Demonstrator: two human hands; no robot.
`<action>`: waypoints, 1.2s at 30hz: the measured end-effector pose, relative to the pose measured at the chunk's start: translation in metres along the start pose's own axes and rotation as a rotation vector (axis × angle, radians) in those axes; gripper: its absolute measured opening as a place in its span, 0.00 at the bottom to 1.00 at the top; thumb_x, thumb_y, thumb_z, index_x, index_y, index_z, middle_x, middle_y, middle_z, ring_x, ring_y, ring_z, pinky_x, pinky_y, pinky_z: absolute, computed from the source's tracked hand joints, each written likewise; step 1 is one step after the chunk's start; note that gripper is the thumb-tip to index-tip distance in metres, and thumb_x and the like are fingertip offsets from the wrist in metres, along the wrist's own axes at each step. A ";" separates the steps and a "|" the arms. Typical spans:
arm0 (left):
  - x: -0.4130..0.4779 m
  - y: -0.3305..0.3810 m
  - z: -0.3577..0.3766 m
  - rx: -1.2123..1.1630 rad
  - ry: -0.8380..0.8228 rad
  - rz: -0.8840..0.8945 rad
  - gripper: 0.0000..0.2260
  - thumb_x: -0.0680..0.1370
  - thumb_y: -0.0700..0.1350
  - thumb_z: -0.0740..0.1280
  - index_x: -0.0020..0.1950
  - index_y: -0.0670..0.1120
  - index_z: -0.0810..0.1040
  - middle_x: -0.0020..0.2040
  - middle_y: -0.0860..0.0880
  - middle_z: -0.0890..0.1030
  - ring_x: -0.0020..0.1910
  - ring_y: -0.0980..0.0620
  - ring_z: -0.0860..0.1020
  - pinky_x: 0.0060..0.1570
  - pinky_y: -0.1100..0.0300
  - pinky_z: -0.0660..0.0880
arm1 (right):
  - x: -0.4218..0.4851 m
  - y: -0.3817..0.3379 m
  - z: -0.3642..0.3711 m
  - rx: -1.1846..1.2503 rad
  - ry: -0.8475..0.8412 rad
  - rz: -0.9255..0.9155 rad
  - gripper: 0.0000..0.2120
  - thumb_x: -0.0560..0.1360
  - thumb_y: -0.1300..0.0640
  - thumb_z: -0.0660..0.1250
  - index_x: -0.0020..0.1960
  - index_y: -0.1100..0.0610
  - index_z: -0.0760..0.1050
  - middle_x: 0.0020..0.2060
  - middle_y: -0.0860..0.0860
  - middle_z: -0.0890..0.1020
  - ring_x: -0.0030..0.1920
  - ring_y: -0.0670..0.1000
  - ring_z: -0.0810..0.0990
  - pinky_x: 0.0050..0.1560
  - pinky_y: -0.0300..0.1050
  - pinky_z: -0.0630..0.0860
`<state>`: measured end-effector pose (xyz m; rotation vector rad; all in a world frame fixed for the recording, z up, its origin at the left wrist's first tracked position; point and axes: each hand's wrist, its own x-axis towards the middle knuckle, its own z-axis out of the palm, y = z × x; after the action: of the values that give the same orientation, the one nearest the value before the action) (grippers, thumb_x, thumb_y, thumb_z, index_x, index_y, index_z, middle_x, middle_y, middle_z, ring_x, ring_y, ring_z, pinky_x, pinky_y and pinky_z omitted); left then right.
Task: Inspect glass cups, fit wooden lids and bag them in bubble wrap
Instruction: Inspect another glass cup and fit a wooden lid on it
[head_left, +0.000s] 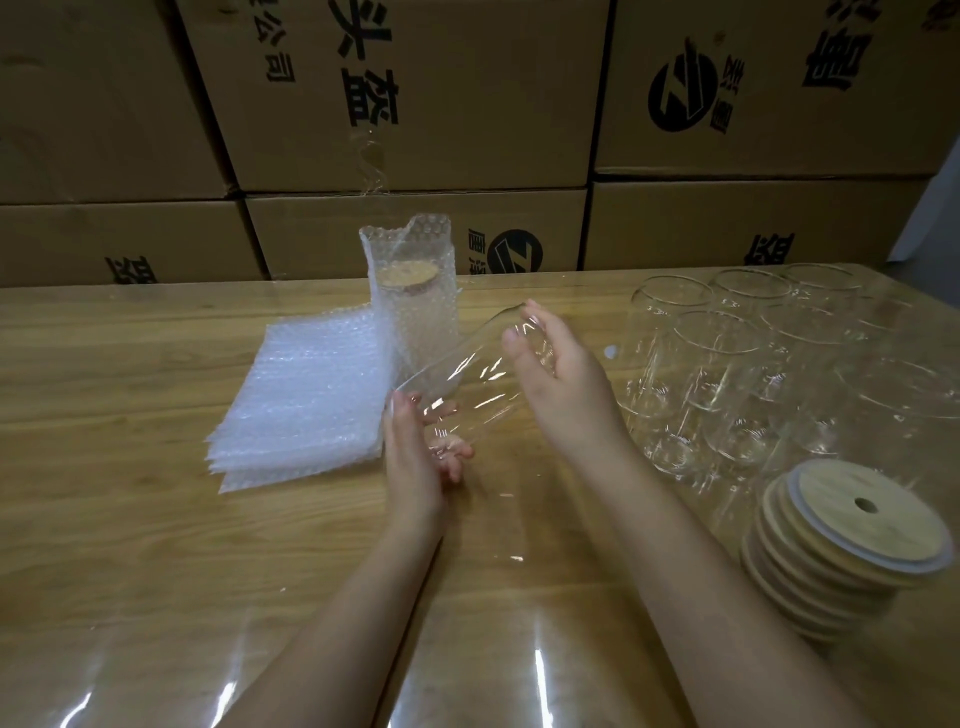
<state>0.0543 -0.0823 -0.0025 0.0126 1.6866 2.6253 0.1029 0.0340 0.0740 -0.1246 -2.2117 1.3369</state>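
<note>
Above the middle of the counter (156, 519), one glass cup (467, 379) is held tilted and clear of the surface, its mouth pointing up and away. The left hand (415, 457) cups the base end, fingers curled beneath it. The right hand (556, 369) grips the upper body near the rim, thumb on the near side.

Step judged in hand: inspection. Recommended practice is to turn the cup slowly between both hands so reflections sweep the wall, and to check rim and base for chips. The grip should be firm, since smooth glass is likely to slip.

The stack of wooden lids (852, 540) lies at near right, within reach for fitting. Bubble-wrap bags (306, 395) lie to the left, with one bagged cup (415, 296) standing behind them. Unbagged cups (727, 374) stand grouped at right.
</note>
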 end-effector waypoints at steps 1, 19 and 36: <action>-0.001 0.001 0.000 0.018 -0.007 0.031 0.27 0.71 0.68 0.57 0.57 0.48 0.73 0.41 0.55 0.82 0.24 0.53 0.73 0.20 0.65 0.62 | 0.000 0.001 0.000 -0.007 0.005 0.001 0.22 0.80 0.50 0.60 0.72 0.56 0.67 0.71 0.48 0.69 0.71 0.45 0.65 0.65 0.36 0.61; 0.015 0.007 -0.014 -0.026 -0.220 -0.272 0.30 0.78 0.65 0.49 0.57 0.42 0.74 0.35 0.44 0.82 0.18 0.51 0.64 0.20 0.69 0.56 | -0.010 -0.008 0.000 -0.015 0.050 -0.294 0.15 0.76 0.50 0.62 0.60 0.54 0.76 0.55 0.46 0.78 0.58 0.45 0.76 0.59 0.45 0.74; 0.004 0.007 -0.011 0.030 -0.173 -0.044 0.24 0.73 0.64 0.58 0.58 0.49 0.75 0.48 0.43 0.82 0.33 0.46 0.81 0.25 0.61 0.73 | -0.003 0.015 0.003 0.008 0.081 -0.148 0.06 0.77 0.57 0.63 0.46 0.52 0.79 0.45 0.42 0.80 0.51 0.42 0.77 0.48 0.34 0.70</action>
<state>0.0496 -0.0948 -0.0003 0.1946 1.6491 2.4869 0.1014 0.0379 0.0593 -0.0108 -2.1045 1.2388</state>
